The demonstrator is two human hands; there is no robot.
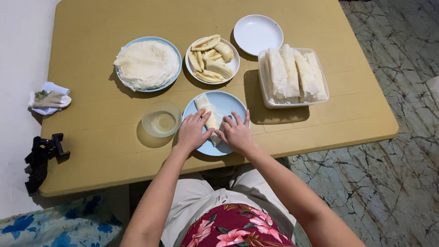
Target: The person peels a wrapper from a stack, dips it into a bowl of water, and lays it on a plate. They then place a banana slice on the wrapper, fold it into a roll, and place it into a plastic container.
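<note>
Both my hands rest on a light blue plate point(228, 103) near the table's front edge. My left hand point(192, 130) and my right hand point(236, 132) press with their fingers on a pale wrapper roll point(206, 110) that lies diagonally on the plate. The fingertips of both hands meet at the roll's near end, and the roll's far end sticks out beyond them.
On the yellow table point(91, 32): a small glass bowl of clear liquid point(162, 120), a blue plate stacked with thin white wrappers point(147, 64), a white plate of sliced bananas point(212, 59), an empty white plate point(257, 34), a clear container of finished rolls point(293, 75). A folded cloth point(49, 98) and a black clamp point(42, 158) sit at the left edge.
</note>
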